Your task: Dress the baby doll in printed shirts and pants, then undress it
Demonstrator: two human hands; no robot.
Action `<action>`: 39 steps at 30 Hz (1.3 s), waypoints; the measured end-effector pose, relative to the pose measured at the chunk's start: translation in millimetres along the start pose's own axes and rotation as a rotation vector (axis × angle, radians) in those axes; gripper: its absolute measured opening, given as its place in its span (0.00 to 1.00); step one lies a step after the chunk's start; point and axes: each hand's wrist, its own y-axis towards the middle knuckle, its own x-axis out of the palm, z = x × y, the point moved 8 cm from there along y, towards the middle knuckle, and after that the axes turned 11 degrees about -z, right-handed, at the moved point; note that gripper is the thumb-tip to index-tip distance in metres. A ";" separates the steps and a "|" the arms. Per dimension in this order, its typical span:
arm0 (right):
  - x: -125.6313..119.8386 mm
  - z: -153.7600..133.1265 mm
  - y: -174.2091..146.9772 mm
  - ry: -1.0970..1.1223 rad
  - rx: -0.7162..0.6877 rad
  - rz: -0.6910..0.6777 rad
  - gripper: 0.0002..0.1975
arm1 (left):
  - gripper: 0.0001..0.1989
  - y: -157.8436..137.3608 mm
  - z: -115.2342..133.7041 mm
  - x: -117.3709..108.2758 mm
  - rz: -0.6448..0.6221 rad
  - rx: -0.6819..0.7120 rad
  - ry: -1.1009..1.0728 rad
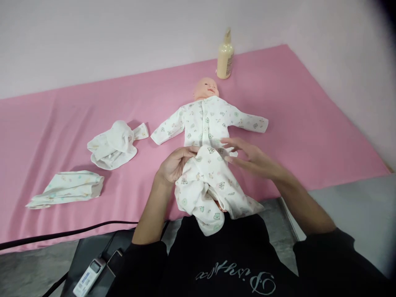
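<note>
We look down on a baby doll lying on its back on a pink mat, head away from us and feet toward our chest, so its long axis runs straight out from our body. It wears a white printed top with both sleeves spread wide to either side. Over its lower half sit matching white printed trousers, bunched and rumpled, the leg ends hanging off the near edge of the mat against our black shirt.

Our left hand is at the doll's waist on the left side, fingers curled and closed on the waistband of the trousers. Our right hand hovers on the right side of the same waistline, fingers straight and spread apart, gripping nothing; whether the fingertips touch the cloth we cannot tell. The waistband lies between the two hands, just beyond the left knuckles and just left of the right fingertips; the left hand is the nearer one to it.

Well apart to the left lie a crumpled white garment and, nearer us, a folded printed cloth. A cream pump bottle stands upright beyond the doll's head, near but not touching it; its contents cannot be seen. A black cable runs along the mat's near edge, and a small remote-like device sits at lower left.
</note>
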 end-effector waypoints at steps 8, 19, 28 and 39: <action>23.2 -21.2 52.2 0.036 -0.137 -0.267 0.09 | 0.09 1.9 1.0 1.3 0.028 -0.041 0.112; 23.7 -15.7 60.2 0.102 -0.107 -0.371 0.10 | 0.11 -5.1 12.7 8.8 -0.051 -0.003 0.202; 20.6 -33.6 66.3 0.127 -0.177 -0.285 0.08 | 0.15 -9.6 3.0 -5.9 0.073 -0.158 0.358; 43.5 -57.3 86.5 0.031 -0.275 -0.370 0.08 | 0.15 -8.3 -5.0 12.3 -0.154 -0.218 0.820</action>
